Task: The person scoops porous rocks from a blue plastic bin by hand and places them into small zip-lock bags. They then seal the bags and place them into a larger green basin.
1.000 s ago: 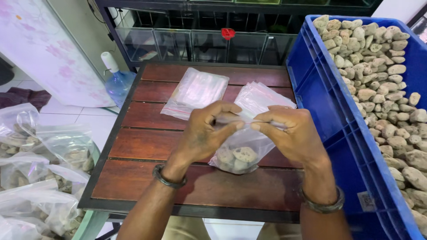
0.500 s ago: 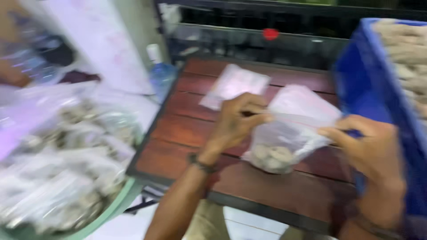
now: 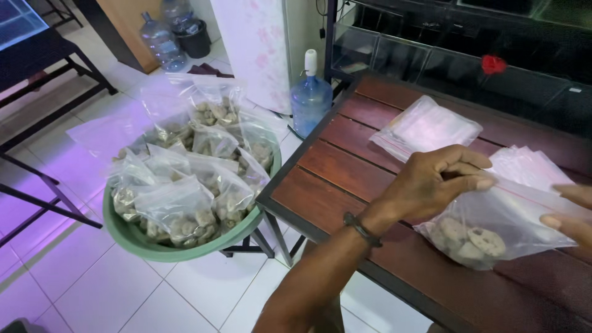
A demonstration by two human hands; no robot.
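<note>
Green basin (image 3: 132, 237) of filled bags sits well left of the grip, wooden table (image 3: 345, 160) under it. Left hand (image 3: 431, 182) pinches the top edge of the clear zip bag (image 3: 493, 225); right hand (image 3: 570, 213) fingers press its right side. Pale round pieces (image 3: 472, 237) lie in the bag's bottom, below the pinch.

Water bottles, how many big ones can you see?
2. One bottle stands on the floor beside the table; another bottle stands far back at top left. More may be hidden.

The zip bag (image 3: 505, 222) is clear, glossy plastic — crinkled. The table (image 3: 345, 166) is reddish slatted wood, dark metal-framed; the green basin (image 3: 160, 250) is matt plastic.
</note>
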